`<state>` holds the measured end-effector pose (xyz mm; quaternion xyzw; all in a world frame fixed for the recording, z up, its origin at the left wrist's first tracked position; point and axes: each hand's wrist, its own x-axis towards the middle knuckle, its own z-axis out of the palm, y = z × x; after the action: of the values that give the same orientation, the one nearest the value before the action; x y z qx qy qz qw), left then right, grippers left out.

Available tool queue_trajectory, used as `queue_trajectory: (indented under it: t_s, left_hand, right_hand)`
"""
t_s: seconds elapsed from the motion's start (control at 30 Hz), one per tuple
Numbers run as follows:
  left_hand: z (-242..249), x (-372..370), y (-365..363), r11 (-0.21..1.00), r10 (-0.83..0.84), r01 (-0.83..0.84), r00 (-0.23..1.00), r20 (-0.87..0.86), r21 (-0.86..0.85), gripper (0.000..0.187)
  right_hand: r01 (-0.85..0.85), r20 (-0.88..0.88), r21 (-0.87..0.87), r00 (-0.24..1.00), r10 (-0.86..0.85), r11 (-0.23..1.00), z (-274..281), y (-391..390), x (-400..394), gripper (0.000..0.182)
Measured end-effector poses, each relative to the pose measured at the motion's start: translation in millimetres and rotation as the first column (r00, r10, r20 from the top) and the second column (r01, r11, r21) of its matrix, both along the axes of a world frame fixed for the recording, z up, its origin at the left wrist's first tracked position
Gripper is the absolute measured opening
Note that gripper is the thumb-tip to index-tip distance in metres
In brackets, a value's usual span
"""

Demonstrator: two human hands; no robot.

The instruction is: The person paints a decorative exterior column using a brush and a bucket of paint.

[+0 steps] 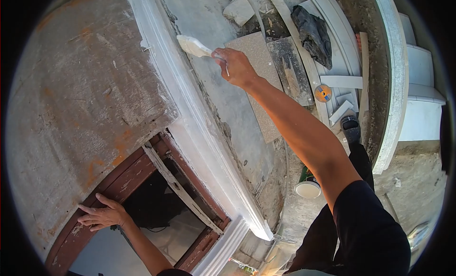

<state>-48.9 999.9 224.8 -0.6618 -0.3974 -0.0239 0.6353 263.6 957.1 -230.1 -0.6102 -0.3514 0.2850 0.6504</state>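
Note:
My right hand (236,68) is closed round the handle of a paintbrush (194,46) whose bristles are coated in white. The brush tip overlaps the edge of the long white moulding (202,129) that runs down beside the wall. My left hand (105,215) rests with fingers spread on the reddish-brown window frame (103,187), where old paint is flaking. Inside that frame, a weathered wooden strip (178,183) crosses the dark opening.
Far below stands a paint can (308,189), partly behind my right arm. Boards (290,69), a crumpled black plastic bag (311,36) and an orange disc (323,93) lie on the ground. One shoe (351,129) shows at right. Bare grey wall (80,95) fills the left.

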Motion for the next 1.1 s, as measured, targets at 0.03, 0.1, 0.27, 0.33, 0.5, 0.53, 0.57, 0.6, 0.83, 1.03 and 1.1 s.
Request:
queue_trajectory:
  t_s: [0.03, 0.1, 0.27, 0.33, 0.5, 0.53, 0.57, 0.6, 0.83, 1.03, 1.1]
  left_hand:
    - [0.5, 1.5, -0.8, 1.000, 0.004, -0.004, 1.000, 0.006, -0.003, 0.080]
    - [-1.2, 5.3, -1.2, 1.000, -0.002, 0.002, 0.999, 0.038, -0.010, 0.081]
    - [-6.3, 10.7, -3.7, 1.000, 0.010, -0.010, 0.999, 0.046, -0.003, 0.083]
    - [-2.8, 11.3, -4.2, 1.000, 0.001, -0.001, 1.000, 0.020, -0.004, 0.083]
    - [-1.3, 9.9, -5.4, 1.000, 0.029, -0.029, 0.999, -0.036, 0.003, 0.084]
    - [-0.5, 8.8, -5.7, 1.000, 0.027, -0.027, 0.998, -0.048, 0.000, 0.085]
    - [-0.5, 8.8, -6.2, 1.000, 0.024, -0.024, 0.998, -0.059, -0.002, 0.085]
    - [-0.5, 9.5, -6.1, 1.000, 0.018, -0.019, 0.998, -0.068, -0.005, 0.085]
    - [-10.7, 47.9, -16.1, 0.986, 0.102, -0.085, 0.988, 0.119, -0.141, 0.099]
    - [-14.2, 58.0, -16.3, 0.980, 0.119, -0.089, 0.980, 0.161, -0.180, 0.101]
    - [-12.0, 57.4, -15.3, 0.978, 0.115, -0.080, 0.977, 0.177, -0.192, 0.102]
  right_hand:
    - [-0.060, -0.014, -0.015, 0.998, 0.060, 0.998, 0.7, 2.4, -6.4, 0.028]
    - [-0.144, -0.008, -0.011, 0.990, 0.144, 0.990, 4.3, -14.7, -18.5, 0.027]
    - [-0.492, -0.050, -0.109, 0.871, 0.489, 0.864, 8.8, -146.4, -36.0, 0.024]
    - [-0.601, -0.013, -0.124, 0.796, 0.605, 0.789, 10.9, -151.2, -12.6, 0.025]
    - [-0.554, 0.165, -0.017, 0.819, 0.549, 0.832, -18.1, -43.5, 47.6, 0.031]
    - [-0.545, 0.212, -0.023, 0.817, 0.537, 0.838, -13.1, -11.0, 72.0, 0.030]
    - [-0.487, 0.215, 0.021, 0.855, 0.472, 0.873, -21.7, 20.6, 86.2, 0.028]
    - [-0.453, 0.238, 0.037, 0.870, 0.432, 0.891, -23.4, 48.5, 104.6, 0.028]
    - [0.065, 0.376, 0.023, 0.924, -0.069, 0.998, -13.5, 197.2, 190.6, 0.027]
    - [0.273, 0.191, -0.132, 0.950, -0.246, 0.953, 19.0, 341.8, 214.7, 0.033]
    - [0.295, 0.364, -0.173, 0.906, -0.217, 0.940, 10.7, 394.2, 219.6, 0.035]
